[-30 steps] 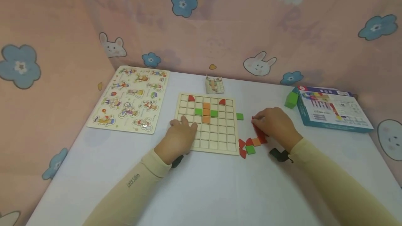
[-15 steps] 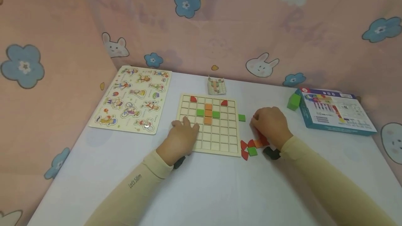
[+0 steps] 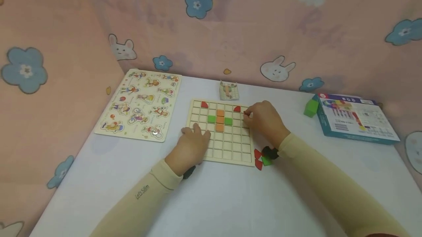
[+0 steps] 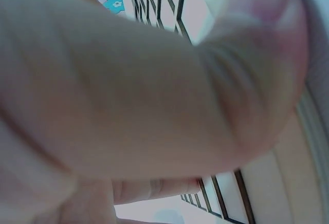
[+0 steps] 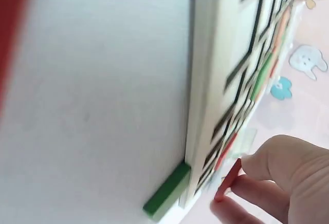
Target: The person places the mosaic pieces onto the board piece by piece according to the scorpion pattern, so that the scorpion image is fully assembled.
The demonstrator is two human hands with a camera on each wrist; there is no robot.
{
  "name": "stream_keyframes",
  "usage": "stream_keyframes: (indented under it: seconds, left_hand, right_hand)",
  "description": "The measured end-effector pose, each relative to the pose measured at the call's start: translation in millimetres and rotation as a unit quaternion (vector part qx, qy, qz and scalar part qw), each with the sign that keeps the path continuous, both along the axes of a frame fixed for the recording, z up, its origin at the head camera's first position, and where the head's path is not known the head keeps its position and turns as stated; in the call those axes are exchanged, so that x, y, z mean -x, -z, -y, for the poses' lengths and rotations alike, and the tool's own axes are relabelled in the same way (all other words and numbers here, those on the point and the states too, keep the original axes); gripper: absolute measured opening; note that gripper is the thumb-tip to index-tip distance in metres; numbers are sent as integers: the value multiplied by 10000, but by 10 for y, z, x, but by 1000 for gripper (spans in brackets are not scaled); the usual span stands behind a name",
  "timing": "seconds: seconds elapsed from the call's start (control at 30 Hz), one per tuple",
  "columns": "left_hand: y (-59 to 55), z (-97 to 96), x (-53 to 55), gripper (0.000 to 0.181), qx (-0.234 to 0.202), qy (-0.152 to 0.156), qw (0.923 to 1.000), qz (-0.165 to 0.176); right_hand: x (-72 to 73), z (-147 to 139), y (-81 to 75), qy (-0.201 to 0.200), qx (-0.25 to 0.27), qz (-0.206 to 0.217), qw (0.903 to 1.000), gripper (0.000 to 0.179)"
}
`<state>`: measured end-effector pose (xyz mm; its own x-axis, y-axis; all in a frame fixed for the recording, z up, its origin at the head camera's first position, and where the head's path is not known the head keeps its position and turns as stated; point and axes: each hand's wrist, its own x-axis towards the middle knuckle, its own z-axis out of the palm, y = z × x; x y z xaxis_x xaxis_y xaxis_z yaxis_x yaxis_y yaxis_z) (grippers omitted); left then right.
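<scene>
A square wooden grid board [image 3: 227, 144] lies on the white table. In its cells sit orange tiles [image 3: 219, 120], a green tile [image 3: 211, 118] on their left, another green tile [image 3: 228, 121] on their right, and two red quarter-round tiles, one being the left red tile [image 3: 204, 104]. My left hand [image 3: 190, 146] rests on the board's near-left part, fingers spread. Over the board's far-right edge, my right hand [image 3: 266, 122] pinches a red tile [image 5: 229, 180] between thumb and fingers. Seen from the right wrist, a green tile [image 5: 167, 192] lies against the board's edge; the head view hides it.
Loose red tiles [image 3: 258, 154] and a green tile [image 3: 266, 161] lie off the board's near-right corner. A small picture card [image 3: 229, 91] is behind the board. A picture puzzle board [image 3: 138, 107] lies at left, a flat box [image 3: 359, 119] and green block [image 3: 311, 108] at right.
My right hand has moved left and away from me, from the loose tiles to the board's far-right edge, with a red tile in its fingers. The left hand stays on the board.
</scene>
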<state>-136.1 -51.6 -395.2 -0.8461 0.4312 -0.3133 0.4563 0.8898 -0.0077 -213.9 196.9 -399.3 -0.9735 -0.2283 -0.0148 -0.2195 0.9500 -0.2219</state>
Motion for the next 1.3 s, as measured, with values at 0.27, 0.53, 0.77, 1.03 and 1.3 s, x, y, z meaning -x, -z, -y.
stream_keyframes:
  seconds: [0.27, 0.53, 0.77, 1.03, 1.3]
  left_hand:
    - [-7, -44, -11, 86, 81, 44, 9999, -87]
    - [-31, -43, -27, 82, 58, 97, 9999, -95]
    - [-35, -42, -23, 83, 7, 65, 10000, -43]
    - [-33, -20, -13, 84, -58, -37, 10000, 56]
    - [-44, -19, -5, 91, -171, -141, 9996, 148]
  right_hand:
    - [13, 10, 47, -129, -38, 1, 9999, 21]
    - [-7, 39, 66, -234, -500, 137, 9984, 22]
    - [-118, -28, -25, -550, -1298, 400, 9892, 44]
    - [-59, -42, -62, -292, -912, 1511, 9839, 56]
    - [60, -221, -160, 295, 64, 1391, 9898, 48]
